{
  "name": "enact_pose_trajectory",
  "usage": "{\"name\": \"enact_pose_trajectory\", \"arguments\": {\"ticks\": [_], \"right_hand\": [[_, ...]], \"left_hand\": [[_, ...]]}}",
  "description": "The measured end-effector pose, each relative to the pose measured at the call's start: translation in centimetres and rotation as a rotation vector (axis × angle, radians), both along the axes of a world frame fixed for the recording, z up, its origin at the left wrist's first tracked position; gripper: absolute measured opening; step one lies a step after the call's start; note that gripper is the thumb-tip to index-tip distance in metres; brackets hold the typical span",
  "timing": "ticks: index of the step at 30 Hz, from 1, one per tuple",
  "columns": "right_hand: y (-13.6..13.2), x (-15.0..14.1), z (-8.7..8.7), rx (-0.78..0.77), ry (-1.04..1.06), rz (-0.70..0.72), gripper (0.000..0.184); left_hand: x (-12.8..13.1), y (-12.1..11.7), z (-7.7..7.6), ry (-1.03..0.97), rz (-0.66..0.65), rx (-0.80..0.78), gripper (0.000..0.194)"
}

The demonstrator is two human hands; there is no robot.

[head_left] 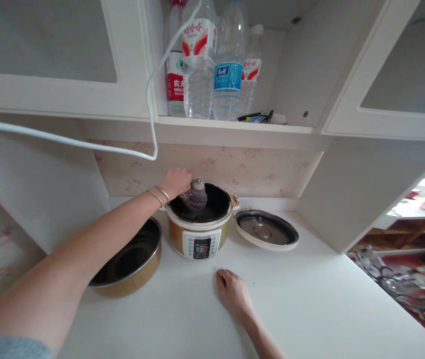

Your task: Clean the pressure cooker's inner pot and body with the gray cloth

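A white and gold rice cooker (202, 234) stands lidless at the back of the white counter, its dark inside showing. My left hand (178, 181) reaches over its left rim and is closed on a bunched grey-brown cloth (196, 198), which hangs down into the cooker. My fingertips are partly hidden behind the wrist and the cloth. In front of the cooker, my right hand (233, 293) rests on the counter with its fingers curled and nothing visible in them. The cooker's round lid (266, 230) lies underside up to the right.
A large gold pan with a black inside (130, 279) sits left of the cooker, partly under my left forearm. Several plastic bottles (199, 75) stand on the open shelf (298, 127) above. A white cable (122, 149) hangs across the upper left. White side panels (365, 184) enclose the counter.
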State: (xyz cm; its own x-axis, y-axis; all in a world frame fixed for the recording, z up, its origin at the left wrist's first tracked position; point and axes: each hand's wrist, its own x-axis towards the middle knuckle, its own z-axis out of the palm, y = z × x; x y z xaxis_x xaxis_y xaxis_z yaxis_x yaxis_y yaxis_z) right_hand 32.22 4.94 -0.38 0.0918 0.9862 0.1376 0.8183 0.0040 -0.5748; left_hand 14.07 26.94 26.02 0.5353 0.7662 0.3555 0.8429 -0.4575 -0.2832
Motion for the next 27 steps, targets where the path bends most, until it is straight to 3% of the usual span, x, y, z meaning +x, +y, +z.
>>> {"name": "enact_pose_trajectory", "arguments": {"ticks": [3,7,11,14,16,18,21,24,27], "right_hand": [[0.0,0.1,-0.2,-0.012,0.26,-0.044,0.029],[-1.3,-0.7,1.6,-0.12,0.904,-0.141,0.029],[-3.7,-1.3,7.3,-0.095,1.509,-0.042,0.043],[-4.8,-0.2,11.2,-0.069,1.643,-0.021,0.054],[-5.2,1.2,12.2,-0.009,1.623,-0.09,0.062],[-5.6,2.9,11.7,0.041,1.596,-0.213,0.063],[-6.3,5.4,8.6,-0.046,1.565,-0.382,0.043],[-7.5,7.6,4.6,-0.24,1.431,-0.492,0.027],[-8.6,10.6,2.1,-0.231,1.227,-0.614,0.038]], "left_hand": [[0.4,-1.4,0.7,-0.102,0.103,-0.066,0.031],[2.1,-5.0,1.1,-0.176,0.038,-0.126,0.03],[4.5,-10.6,0.7,-0.214,-0.215,-0.09,0.027],[6.2,-15.4,-1.2,-0.21,-0.455,-0.071,0.026],[7.3,-18.3,-3.4,-0.175,-0.616,-0.061,0.026],[8.4,-20.6,-6.5,-0.148,-0.722,-0.062,0.026],[9.7,-23.1,-12.1,-0.114,-0.778,-0.197,0.029],[10.0,-24.4,-17.1,-0.092,-0.681,-0.467,0.04],[8.6,-24.7,-20.3,-0.147,-0.643,-0.665,0.045]]}}
